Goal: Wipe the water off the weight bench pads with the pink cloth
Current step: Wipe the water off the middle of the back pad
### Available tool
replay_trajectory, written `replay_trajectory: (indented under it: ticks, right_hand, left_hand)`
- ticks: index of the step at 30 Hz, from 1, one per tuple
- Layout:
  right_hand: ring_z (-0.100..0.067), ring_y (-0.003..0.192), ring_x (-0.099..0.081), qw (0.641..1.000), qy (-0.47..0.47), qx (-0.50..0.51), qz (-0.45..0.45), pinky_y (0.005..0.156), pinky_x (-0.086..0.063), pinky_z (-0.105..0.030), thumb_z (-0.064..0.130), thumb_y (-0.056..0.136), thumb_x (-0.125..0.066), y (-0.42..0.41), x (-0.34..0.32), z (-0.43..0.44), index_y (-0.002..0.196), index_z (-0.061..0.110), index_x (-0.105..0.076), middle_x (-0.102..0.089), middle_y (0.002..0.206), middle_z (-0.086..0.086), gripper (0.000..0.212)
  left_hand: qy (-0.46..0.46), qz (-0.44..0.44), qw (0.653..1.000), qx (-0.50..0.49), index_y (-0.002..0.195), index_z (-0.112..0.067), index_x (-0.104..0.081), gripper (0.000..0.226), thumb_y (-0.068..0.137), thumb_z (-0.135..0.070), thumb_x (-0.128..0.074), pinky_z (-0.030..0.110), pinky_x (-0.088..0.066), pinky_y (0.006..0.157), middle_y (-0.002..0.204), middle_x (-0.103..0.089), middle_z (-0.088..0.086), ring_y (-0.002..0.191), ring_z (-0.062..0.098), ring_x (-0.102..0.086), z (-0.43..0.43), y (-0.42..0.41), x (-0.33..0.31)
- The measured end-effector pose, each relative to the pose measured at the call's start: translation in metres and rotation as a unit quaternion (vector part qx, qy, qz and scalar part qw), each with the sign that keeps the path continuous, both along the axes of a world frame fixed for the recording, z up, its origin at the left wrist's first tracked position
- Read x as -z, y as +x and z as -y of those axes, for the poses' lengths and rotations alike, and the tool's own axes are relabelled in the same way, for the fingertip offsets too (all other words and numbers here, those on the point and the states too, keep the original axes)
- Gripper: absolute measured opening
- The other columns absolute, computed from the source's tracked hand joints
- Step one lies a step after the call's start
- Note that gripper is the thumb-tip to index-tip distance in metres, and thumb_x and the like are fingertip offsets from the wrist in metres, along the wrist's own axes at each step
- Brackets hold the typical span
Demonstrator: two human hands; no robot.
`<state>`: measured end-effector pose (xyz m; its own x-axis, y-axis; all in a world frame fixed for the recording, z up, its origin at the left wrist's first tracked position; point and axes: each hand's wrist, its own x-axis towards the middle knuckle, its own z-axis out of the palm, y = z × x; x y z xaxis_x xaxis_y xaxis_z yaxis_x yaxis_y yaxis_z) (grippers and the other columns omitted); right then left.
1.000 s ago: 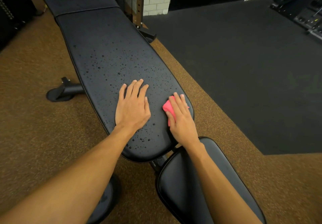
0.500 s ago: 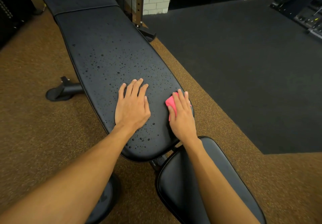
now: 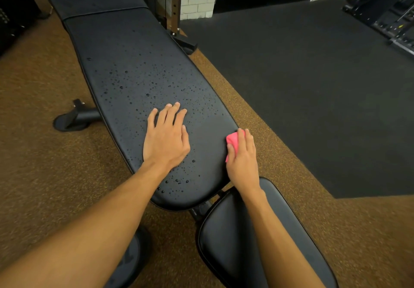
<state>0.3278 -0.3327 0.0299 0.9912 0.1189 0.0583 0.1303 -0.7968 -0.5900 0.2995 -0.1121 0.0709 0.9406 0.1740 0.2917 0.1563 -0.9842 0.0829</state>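
One small pink cloth (image 3: 233, 141) lies bunched under the right hand (image 3: 243, 160), fingers pressed flat on it at the back pad's (image 3: 134, 63) 4 o'clock edge. It looks soft and light, best kept palmed flat. The left hand (image 3: 165, 139) rests spread on the pad, holding nothing. Droplets (image 3: 174, 182) bead on slick vinyl. No readable writing.

The long black bench pad (image 3: 134, 68) carries water drops (image 3: 147, 95) over its middle and near end. A flat left hand (image 3: 165, 139) rests there; the pink cloth (image 3: 233, 141) lies at its right edge.
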Motion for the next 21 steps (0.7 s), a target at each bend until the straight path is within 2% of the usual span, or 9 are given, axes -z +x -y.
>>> replay_trajectory:
  ticks: [3,4,6,8,10,13,16,19,21]
  right_hand:
    - [-0.029,0.154,-0.036,0.994,0.059,0.040,-0.085,0.129,-0.027,-0.044,0.046,0.112,-0.039,0.028,-0.006,0.002,0.159,0.015,-0.041,-0.043,0.164,-0.009,0.057]
    - [-0.030,0.141,-0.050,0.988,0.083,0.063,-0.113,0.122,-0.038,-0.050,0.052,0.108,-0.038,0.036,-0.007,0.003,0.151,0.022,-0.048,-0.054,0.151,-0.008,0.054]
    - [-0.026,0.115,-0.067,0.977,0.121,0.101,-0.142,0.105,-0.050,-0.046,0.053,0.104,-0.040,0.041,-0.011,0.002,0.140,0.031,-0.055,-0.062,0.130,0.001,0.045]
    - [-0.025,0.115,-0.065,0.971,0.137,0.117,-0.158,0.099,-0.046,-0.038,0.047,0.107,-0.044,0.033,-0.015,0.001,0.145,0.026,-0.051,-0.057,0.131,0.003,0.045]
    - [-0.030,0.120,-0.057,0.963,0.127,0.147,-0.188,0.095,-0.042,-0.035,0.046,0.108,-0.048,0.022,-0.016,0.005,0.155,0.015,-0.039,-0.055,0.140,-0.010,0.057]
    - [-0.029,0.109,-0.051,0.944,0.150,0.178,-0.233,0.089,-0.039,-0.034,0.050,0.109,-0.047,0.018,-0.020,0.008,0.158,0.011,-0.033,-0.051,0.144,-0.019,0.064]
    - [-0.024,0.112,-0.047,0.940,0.183,0.188,-0.218,0.091,-0.035,-0.033,0.053,0.108,-0.046,0.036,-0.018,0.007,0.154,0.014,-0.044,-0.052,0.141,-0.012,0.060]
    - [-0.021,0.119,-0.050,0.951,0.169,0.168,-0.199,0.095,-0.033,-0.033,0.060,0.106,-0.045,0.054,-0.023,0.003,0.141,0.019,-0.060,-0.061,0.130,-0.005,0.055]
    - [-0.017,0.114,-0.047,0.954,0.164,0.140,-0.209,0.095,-0.031,-0.031,0.059,0.107,-0.045,0.067,-0.030,-0.001,0.132,0.022,-0.064,-0.061,0.122,-0.001,0.048]
  left_hand:
    - [0.004,-0.001,1.000,-0.002,0.154,-0.016,-0.044,0.051,0.105,-0.032,-0.039,0.052,-0.021,0.126,0.163,-0.040,0.006,0.152,0.026,-0.034,0.000,0.001,-0.001]
    - [0.005,-0.001,1.000,-0.003,0.153,-0.016,-0.044,0.051,0.105,-0.032,-0.039,0.052,-0.021,0.126,0.163,-0.040,0.006,0.152,0.026,-0.034,0.000,0.001,-0.001]
    - [0.006,-0.002,1.000,-0.004,0.153,-0.016,-0.044,0.051,0.105,-0.032,-0.039,0.052,-0.022,0.126,0.163,-0.040,0.006,0.152,0.026,-0.034,0.001,0.000,0.000]
    - [0.008,-0.003,1.000,-0.004,0.154,-0.016,-0.044,0.051,0.106,-0.032,-0.038,0.052,-0.021,0.126,0.163,-0.039,0.006,0.152,0.026,-0.033,0.001,0.000,0.000]
    - [0.007,-0.004,1.000,-0.006,0.154,-0.016,-0.043,0.051,0.106,-0.032,-0.037,0.051,-0.020,0.126,0.164,-0.039,0.005,0.153,0.025,-0.032,0.001,0.000,0.000]
    - [0.011,-0.005,1.000,-0.007,0.155,-0.016,-0.043,0.051,0.106,-0.032,-0.037,0.051,-0.020,0.126,0.164,-0.039,0.006,0.153,0.026,-0.032,0.001,0.001,0.000]
    - [0.013,-0.006,1.000,-0.007,0.155,-0.016,-0.043,0.052,0.106,-0.032,-0.037,0.051,-0.020,0.126,0.164,-0.039,0.006,0.153,0.026,-0.032,0.001,0.001,0.000]
    - [0.008,-0.007,1.000,-0.007,0.155,-0.016,-0.044,0.052,0.106,-0.032,-0.038,0.052,-0.020,0.126,0.165,-0.039,0.007,0.154,0.026,-0.031,0.002,0.002,-0.001]
    - [0.007,-0.009,1.000,-0.007,0.155,-0.016,-0.044,0.052,0.106,-0.032,-0.038,0.052,-0.020,0.126,0.165,-0.039,0.006,0.154,0.026,-0.031,0.002,0.002,-0.002]
